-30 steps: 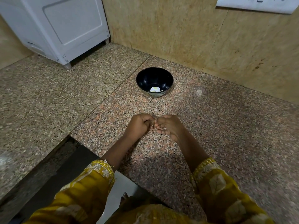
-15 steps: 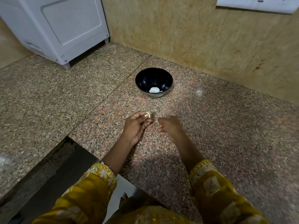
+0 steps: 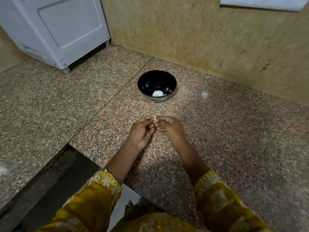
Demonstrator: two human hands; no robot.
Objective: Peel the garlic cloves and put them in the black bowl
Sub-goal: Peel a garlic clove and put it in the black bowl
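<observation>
A small pale garlic clove (image 3: 153,118) is pinched between the thumb and fingers of my left hand (image 3: 142,132), palm turned up, just above the granite counter. My right hand (image 3: 169,129) is close beside it, its curled fingertips meeting the clove from the right. Whether the right hand grips the clove or its skin I cannot tell. The black bowl (image 3: 147,81) stands on the counter beyond both hands and holds a few pale garlic pieces (image 3: 158,93) at its bottom.
The speckled granite counter (image 3: 234,139) meets a tan wall (image 3: 184,30) behind the bowl. A white appliance (image 3: 55,29) stands at the back left. The counter's edge drops off at the lower left, by a dark ledge (image 3: 55,186).
My hands parted half a second ago, with the clove staying in the left. Now the right hand has come back against the clove.
</observation>
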